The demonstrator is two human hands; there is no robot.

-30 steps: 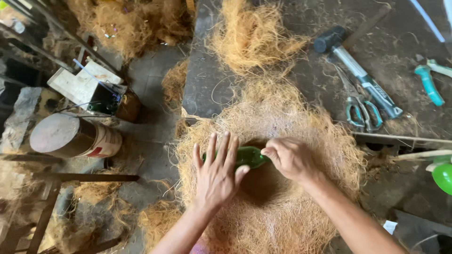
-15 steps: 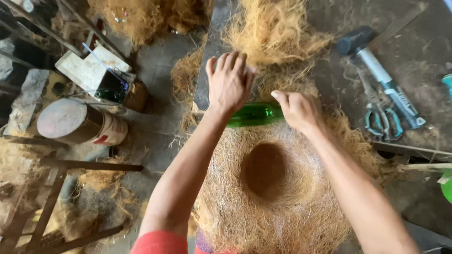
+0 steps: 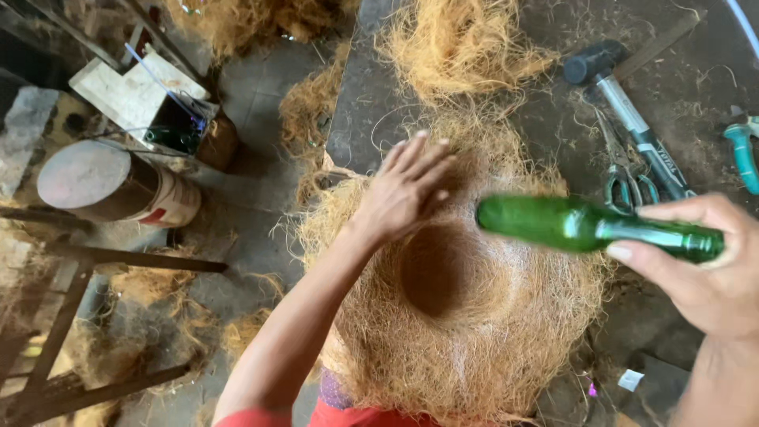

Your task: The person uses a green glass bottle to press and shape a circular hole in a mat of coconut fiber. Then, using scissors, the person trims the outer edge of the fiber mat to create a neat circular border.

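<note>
My right hand grips a green glass bottle by its neck end, holding it sideways above the right part of a round mat of brown coconut fibre. The mat has a dark hollow pressed into its middle. My left hand hovers with fingers spread over the mat's upper left edge, holding nothing. More loose fibre lies piled beyond the mat.
A hammer and scissors lie on the dark worktable at the upper right, with teal-handled pliers at the edge. A metal drum and a box of items stand on the floor at left.
My right hand has lifted the green bottle out of the hollow and swung it to the right. My left hand came off the bottle and now hovers open.
</note>
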